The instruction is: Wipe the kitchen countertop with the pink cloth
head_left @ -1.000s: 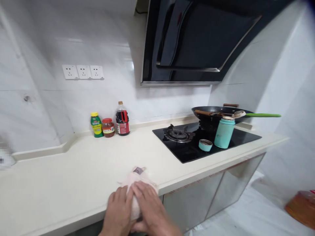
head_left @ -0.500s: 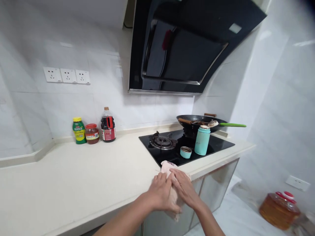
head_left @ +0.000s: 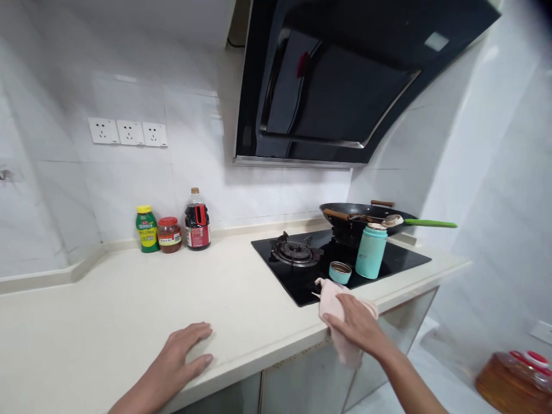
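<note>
My right hand (head_left: 357, 325) has hold of a pale pink cloth (head_left: 332, 302) at the counter's front edge, by the near corner of the hob. Part of the cloth hangs over the edge, and its far tip reaches the black glass. My left hand (head_left: 179, 356) is open above the left part of the counter, fingers apart and holding nothing. Beyond the cloth, a small turquoise lid (head_left: 340, 273) sits on the hob (head_left: 297, 287). Beside the lid stands a turquoise flask (head_left: 371, 253), its top off.
A wok (head_left: 345, 208) with a green-handled utensil (head_left: 431, 223) across it rests on the far burner. The utensil sticks out to the right. Several sauce containers, including a dark bottle (head_left: 198, 224), stand along the wall. A range hood (head_left: 345, 86) overhangs the hob.
Both hands were together on the cloth. My left hand has let go and moved left over the counter, opening. My right hand keeps the cloth, now more spread out. The view has turned slightly left.
</note>
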{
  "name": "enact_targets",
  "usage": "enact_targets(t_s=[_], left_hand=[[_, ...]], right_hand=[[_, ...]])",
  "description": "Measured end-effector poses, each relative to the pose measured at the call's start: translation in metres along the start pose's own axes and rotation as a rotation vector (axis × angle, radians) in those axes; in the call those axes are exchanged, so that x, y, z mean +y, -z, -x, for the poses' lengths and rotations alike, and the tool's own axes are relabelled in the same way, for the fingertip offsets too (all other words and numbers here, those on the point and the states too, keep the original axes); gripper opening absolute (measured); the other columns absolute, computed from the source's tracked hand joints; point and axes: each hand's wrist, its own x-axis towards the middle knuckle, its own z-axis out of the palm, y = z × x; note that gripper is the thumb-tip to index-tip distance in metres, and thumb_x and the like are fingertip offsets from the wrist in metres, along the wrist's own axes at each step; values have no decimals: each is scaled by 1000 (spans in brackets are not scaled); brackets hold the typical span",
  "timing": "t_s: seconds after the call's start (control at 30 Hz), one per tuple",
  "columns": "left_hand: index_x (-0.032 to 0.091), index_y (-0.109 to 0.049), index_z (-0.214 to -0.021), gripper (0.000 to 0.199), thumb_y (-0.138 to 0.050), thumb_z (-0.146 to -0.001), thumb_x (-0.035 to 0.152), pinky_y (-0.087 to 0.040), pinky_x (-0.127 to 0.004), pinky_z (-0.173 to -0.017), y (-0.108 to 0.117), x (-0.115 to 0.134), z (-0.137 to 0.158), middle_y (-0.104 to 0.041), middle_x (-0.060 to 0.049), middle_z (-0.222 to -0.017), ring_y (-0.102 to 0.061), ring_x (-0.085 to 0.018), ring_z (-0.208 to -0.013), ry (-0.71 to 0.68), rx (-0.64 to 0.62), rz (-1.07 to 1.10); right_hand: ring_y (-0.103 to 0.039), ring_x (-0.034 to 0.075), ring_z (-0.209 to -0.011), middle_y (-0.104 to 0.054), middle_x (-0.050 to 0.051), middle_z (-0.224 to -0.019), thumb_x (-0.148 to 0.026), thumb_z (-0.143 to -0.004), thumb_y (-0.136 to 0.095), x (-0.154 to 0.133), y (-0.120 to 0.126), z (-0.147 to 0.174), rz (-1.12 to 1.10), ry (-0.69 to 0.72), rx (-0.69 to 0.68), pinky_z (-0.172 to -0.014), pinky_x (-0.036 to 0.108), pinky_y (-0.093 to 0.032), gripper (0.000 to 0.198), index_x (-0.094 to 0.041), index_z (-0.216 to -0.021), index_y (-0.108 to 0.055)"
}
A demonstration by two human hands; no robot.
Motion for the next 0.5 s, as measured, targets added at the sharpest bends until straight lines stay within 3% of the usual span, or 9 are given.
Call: enact_targets(t_s=[0.13,0.27,0.37,0.5], left_hand=[[31,-66,-130,42,-60,-91,47,-52,-44,-102,-8,1,0,-63,-6,-139,-58,-28,-126,-12,15,-15],[30,-67,-127,39,-59,-93,46,-52,-43,-101,-6,13,2,-62,-6,-139,-58,-26,-124,-34,26,-34],[29,-67,-128,39,-58,-93,45,-51,-43,-102,-3,17,4,-61,-7,-140,-56,-26,-127,-32,20,-46],[29,-68,-127,38,-61,-92,44,-51,-42,-102,-3,17,7,-62,-6,-139,-57,-26,-126,-43,39,-54]], right_hand=[[-57,31,-101,-61,11,-107,-47,-91,-44,-44,-31,16,-38,114,134,-89,48,-45,35,-19,-107,-57],[-57,30,-95,-60,8,-101,-39,-86,-47,-83,-48,27,-98,184,120,-83,45,-46,27,-22,-105,-58],[-57,27,-98,-61,5,-105,-35,-86,-46,-99,-39,19,-193,161,84,-86,43,-47,31,-24,-111,-58],[-54,29,-109,-59,7,-117,-40,-85,-45,-92,-19,-16,-123,129,212,-96,44,-43,45,-23,-125,-56]])
